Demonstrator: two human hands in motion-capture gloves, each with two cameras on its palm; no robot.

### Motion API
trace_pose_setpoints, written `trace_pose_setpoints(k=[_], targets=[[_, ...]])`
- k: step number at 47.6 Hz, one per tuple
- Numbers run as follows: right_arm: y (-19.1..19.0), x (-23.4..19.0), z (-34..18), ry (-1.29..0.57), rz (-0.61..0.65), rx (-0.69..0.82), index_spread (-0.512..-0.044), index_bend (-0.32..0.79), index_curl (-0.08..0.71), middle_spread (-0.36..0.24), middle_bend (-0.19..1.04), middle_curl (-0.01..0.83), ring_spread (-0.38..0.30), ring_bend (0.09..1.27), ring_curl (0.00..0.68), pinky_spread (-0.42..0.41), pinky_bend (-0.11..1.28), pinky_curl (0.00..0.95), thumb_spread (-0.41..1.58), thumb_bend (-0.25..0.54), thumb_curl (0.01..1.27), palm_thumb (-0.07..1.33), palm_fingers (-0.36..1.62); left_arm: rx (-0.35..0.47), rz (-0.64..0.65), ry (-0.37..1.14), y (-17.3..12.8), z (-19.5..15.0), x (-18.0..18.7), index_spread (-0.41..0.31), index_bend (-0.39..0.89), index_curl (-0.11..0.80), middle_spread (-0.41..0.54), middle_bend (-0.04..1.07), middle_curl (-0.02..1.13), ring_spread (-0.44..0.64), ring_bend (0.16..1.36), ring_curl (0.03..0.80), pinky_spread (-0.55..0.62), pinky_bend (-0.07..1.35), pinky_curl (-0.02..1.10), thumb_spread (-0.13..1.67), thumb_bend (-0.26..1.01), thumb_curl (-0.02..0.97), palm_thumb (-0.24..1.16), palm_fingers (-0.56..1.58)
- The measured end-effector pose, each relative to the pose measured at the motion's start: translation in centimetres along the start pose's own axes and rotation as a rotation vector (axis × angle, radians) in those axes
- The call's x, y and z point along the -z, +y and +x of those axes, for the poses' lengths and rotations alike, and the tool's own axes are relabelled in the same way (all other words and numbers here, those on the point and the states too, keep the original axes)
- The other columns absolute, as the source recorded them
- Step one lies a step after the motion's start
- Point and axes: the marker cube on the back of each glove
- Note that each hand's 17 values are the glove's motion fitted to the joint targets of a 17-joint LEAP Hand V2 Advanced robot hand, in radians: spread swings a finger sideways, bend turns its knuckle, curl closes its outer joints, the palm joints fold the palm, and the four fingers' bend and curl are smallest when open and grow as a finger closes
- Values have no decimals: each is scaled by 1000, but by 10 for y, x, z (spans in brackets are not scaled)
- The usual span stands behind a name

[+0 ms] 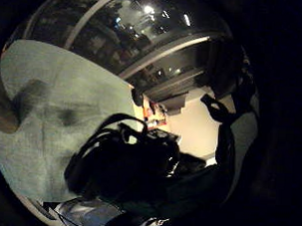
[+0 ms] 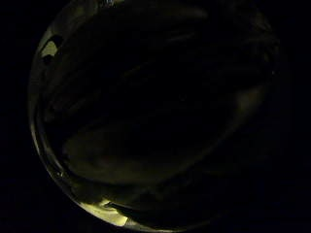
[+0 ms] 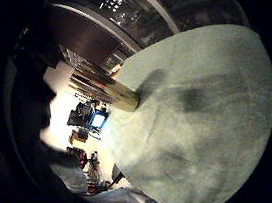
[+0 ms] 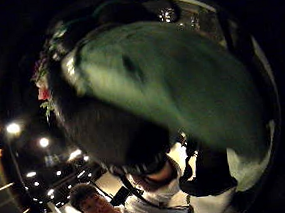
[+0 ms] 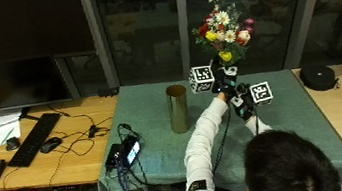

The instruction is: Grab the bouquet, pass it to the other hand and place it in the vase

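We see the mixed bouquet of red, yellow, white and pink flowers (image 5: 224, 30) held upright above the green-clothed surface (image 5: 155, 128), our left hand (image 5: 223, 79) wrapped around its stems. Our right hand (image 5: 242, 99) sits just beside; its fingers we cannot tell. The tall brass cylindrical vase (image 5: 178, 108) stands apart.

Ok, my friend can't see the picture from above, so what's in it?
A person at a green-covered table holds a colourful bouquet upright in the air with both gloved hands, left hand just above right hand. A tall gold vase stands empty on the cloth to their left.
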Motion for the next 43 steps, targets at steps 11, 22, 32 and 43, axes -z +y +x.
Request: trace_pose_setpoints(k=[11,22,32,43], targets=[[-4,17,32,-78,25,-4,-263,129,460,-162,408,462,-191,612,415,-188,601,414,775,-33,686,815,847,35,203,11,-39,54,43,-326,402,489,-333,673,571,-369,768,466,-359,644,482,334,-28,677,881,1349],[2,36,21,-30,56,-18,-271,122,398,-159,325,435,-184,500,373,-110,485,358,912,-23,647,789,875,-6,472,-132,-73,77,103,-335,398,524,-340,682,577,-365,764,477,-356,653,492,304,-30,719,884,1330],[11,34,28,-14,27,-5,-267,135,372,-159,300,432,-176,433,365,-77,399,337,955,-21,624,799,913,13,622,-163,-92,77,139,-337,386,549,-341,677,576,-366,762,483,-355,653,497,301,-31,747,883,1321],[20,27,17,-3,3,58,-265,126,353,-162,290,436,-172,369,362,-27,337,327,962,-24,608,800,933,-15,719,-242,-108,79,178,-333,366,568,-333,678,578,-366,752,485,-357,648,499,295,-31,772,886,1316]])
